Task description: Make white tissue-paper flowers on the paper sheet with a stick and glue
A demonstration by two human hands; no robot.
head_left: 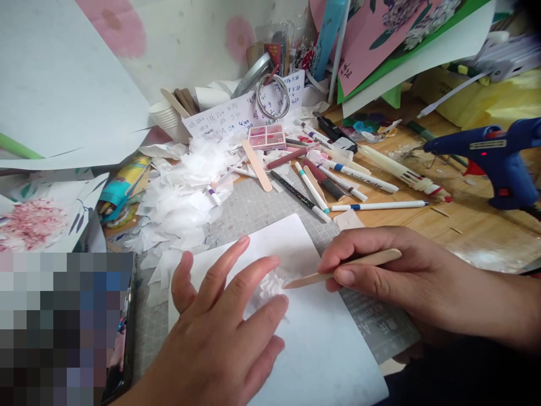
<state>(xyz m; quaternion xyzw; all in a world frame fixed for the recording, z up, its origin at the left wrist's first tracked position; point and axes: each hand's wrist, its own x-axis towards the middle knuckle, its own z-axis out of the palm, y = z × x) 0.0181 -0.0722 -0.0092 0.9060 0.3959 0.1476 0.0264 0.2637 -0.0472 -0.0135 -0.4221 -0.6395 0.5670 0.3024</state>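
My right hand [380, 270] pinches a flat wooden craft stick [313, 278] between thumb and fingers. The stick's narrow tip touches the right side of a small white ruffled paper flower [271, 286]. That flower lies on a white sheet of paper [321, 349]. Over the sheet's left part, my left hand [232, 321] is spread with its fingers apart. Its fingertips reach around the flower and partly cover it; whether they press on it I cannot tell. Under the sheet is a grey cutting mat [262, 204].
Behind the sheet lie torn white paper petals [181, 197], a wooden stick [257, 166], several markers [310, 186] and a small pink palette [267, 137]. A blue hot glue gun [494, 158] with a red light stands at right. A dark-edged device [122, 338] is at lower left.
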